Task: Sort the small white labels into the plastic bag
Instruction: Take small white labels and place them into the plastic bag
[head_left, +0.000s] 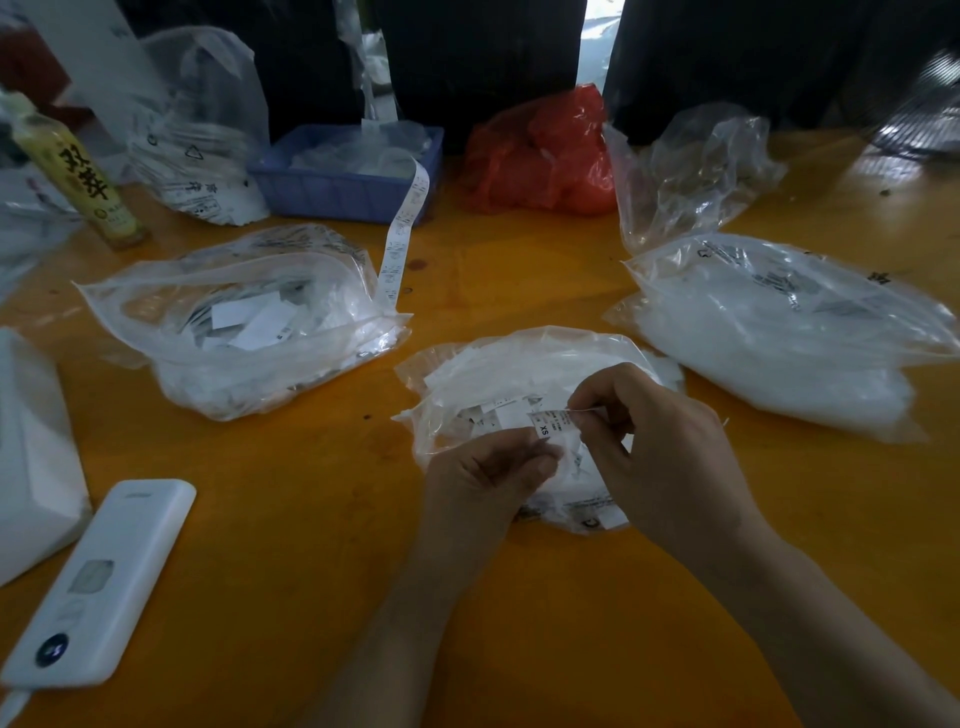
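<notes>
Two bare hands meeting over an orange desk (519, 597). Left hand (483, 480) and right hand (660, 447) both pinching one small white label (551, 422) marked "XS", stretched between the fingertips. Directly beneath the hands, a clear plastic bag (519, 358) holding many more white labels. Left of the hands, another clear bag (234, 317) of labels, a long label strip (400, 244) trailing from a blue tray (343, 182) beyond it. Right of the hands, a fuller clear bag (769, 327). Beyond the hands, a red bag (540, 150). Near left, a white remote-like device (104, 577).
</notes>
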